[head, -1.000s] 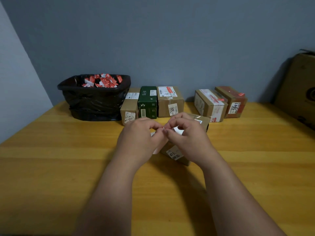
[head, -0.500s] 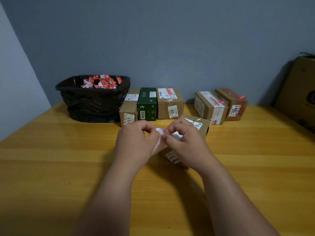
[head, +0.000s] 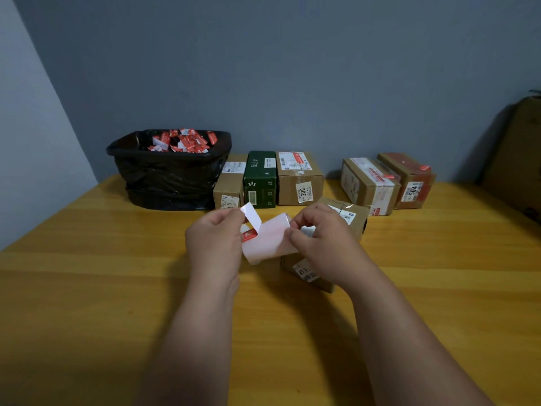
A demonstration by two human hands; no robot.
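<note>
Behind, a grey wall point(head: 292, 68); in front, a yellow wooden table point(head: 87, 288); at the back left, a black bin point(head: 164, 177) heaped with red-and-white paper scraps point(head: 181, 140), too small to read; beside it, a green box point(head: 260, 180) wedged between two brown ones; further right, a taped brown parcel point(head: 371, 186) with a reddish one close behind; at the far right edge, cut off by the frame, a large brown carton point(head: 521, 159). Just behind the right hand point(head: 325, 244) and half hidden by it, a small cardboard box point(head: 355, 221) lying askew; in sight only its far corner and a slice of its near face with a printed sticker, partly covered and not legible in full. Between both hands, held up off the table, a curled white label sheet point(head: 269, 238); right edge pinched between thumb and bent forefinger of the right hand, remaining fingers tucked out of sight; left end gripped by the left hand point(head: 213, 244), thumb and fingertips clamped on a white strip point(head: 251, 215) bent up and back from the sheet; under that strip, a small red patch point(head: 249, 235) peeping out beside the left palm. Hard to tell whether strip and sheet are one piece or two; equally unclear whether the sheet's lower edge touches the box behind.
</note>
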